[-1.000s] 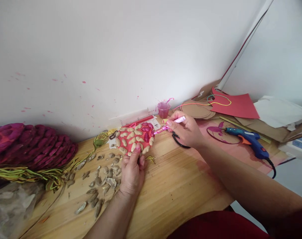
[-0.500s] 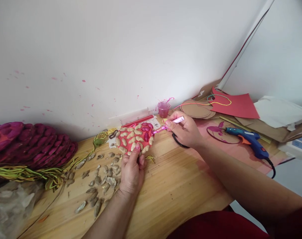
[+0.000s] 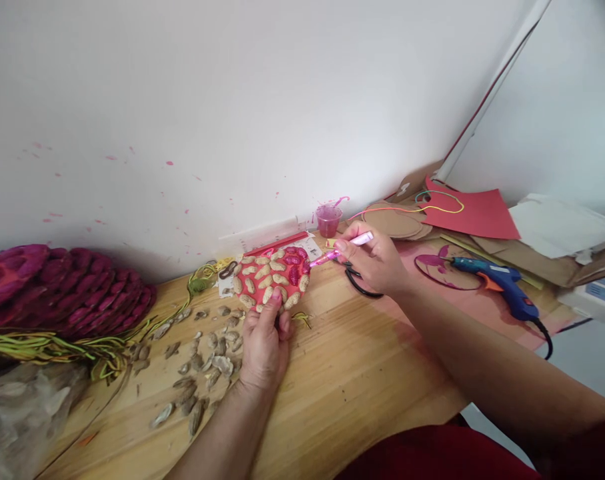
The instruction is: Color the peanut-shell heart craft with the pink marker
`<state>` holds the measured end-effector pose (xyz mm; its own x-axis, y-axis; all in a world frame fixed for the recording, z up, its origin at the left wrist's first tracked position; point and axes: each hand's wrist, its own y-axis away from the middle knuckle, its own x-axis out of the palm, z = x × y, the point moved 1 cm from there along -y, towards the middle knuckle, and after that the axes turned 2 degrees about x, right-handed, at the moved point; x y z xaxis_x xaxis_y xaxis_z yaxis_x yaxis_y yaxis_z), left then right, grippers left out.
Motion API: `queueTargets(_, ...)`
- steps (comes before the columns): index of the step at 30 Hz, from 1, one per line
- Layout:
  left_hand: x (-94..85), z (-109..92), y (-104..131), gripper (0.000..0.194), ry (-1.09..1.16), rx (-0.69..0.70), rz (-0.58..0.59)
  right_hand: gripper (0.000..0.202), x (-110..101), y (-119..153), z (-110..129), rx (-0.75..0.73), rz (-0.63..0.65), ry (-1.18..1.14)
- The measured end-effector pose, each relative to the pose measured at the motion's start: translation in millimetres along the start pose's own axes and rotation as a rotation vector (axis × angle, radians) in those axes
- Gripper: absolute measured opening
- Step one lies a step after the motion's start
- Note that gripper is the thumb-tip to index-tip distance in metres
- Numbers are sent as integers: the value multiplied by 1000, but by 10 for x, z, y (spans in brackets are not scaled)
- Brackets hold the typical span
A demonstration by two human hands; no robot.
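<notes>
Down at the middle of the counter (image 3: 342, 373), the left hand (image 3: 266, 337) has its grip clamped on the near edge of a red disc (image 3: 271, 278), thumb on the face, fingers mostly hidden. So the disc sits just beyond that grip, face tilted up, covered in peanuts (image 3: 263, 272). It's roundish, so no real long axis to speak of. Over to the right, the right hand (image 3: 377, 263) has its grip pinched together on a brush (image 3: 332, 255). Long axis there slants down-left, tip aimed at the disc's right edge, by the pink peanuts. Touching or just beside? Honestly can't tell. From that grip, the disc lies left and a touch nearer, and the right hand's closer to the pink patch. Cup (image 3: 328, 220) is farther back, by the wall (image 3: 282, 100).
</notes>
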<state>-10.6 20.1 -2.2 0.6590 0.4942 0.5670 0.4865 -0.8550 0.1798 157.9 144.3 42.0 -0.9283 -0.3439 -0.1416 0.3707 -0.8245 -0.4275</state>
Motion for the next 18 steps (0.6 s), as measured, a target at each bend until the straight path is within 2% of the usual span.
queueTargets(2,4,-4,0,56,8,12,1,39,7,-1,-2,2,25,23)
queueTargets(8,12,-4,0,55,8,19,-8,42,11,1,4,-6,-20,15)
queueTargets(12,12,3,2,54,-1,27,-30,31,37,45,41,-58,22,133)
queueTargets(18,16,12,15,58,-38,84,-17,22,54,89,101,-154,9,268)
